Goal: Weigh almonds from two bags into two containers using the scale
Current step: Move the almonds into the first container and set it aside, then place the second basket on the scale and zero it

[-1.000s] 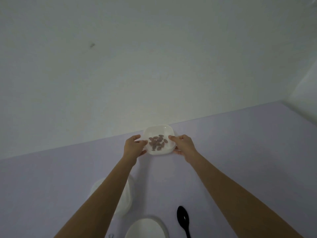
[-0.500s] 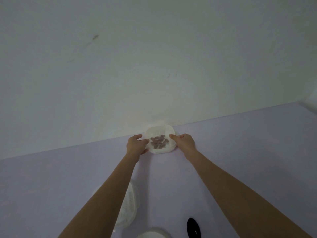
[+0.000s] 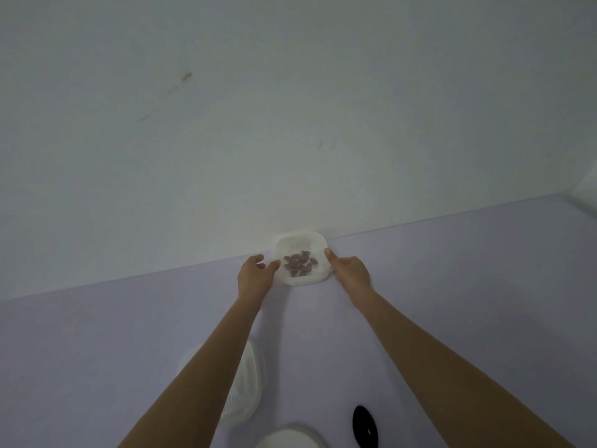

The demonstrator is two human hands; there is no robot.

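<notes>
Reaching across the table (image 3: 468, 286), past the empty container (image 3: 250, 379), both hands flank the container of almonds (image 3: 301, 248) by the wall (image 3: 290, 124). The left hand (image 3: 255, 276) is loose, thumb just touching its left side. The right hand (image 3: 350, 270) pinches its right rim, equally near.

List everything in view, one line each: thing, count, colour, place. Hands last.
almonds: small heap, brown, in far container
far container: one, white, table's far edge by wall
near container: one, white, under left forearm
spoon: one, black, bottom edge
round object: one, white, cut off at bottom
table: one, lavender, throughout
wall: one, white, behind table
left hand: one, touching far container's left side
right hand: one, thumb on its right rim
</notes>
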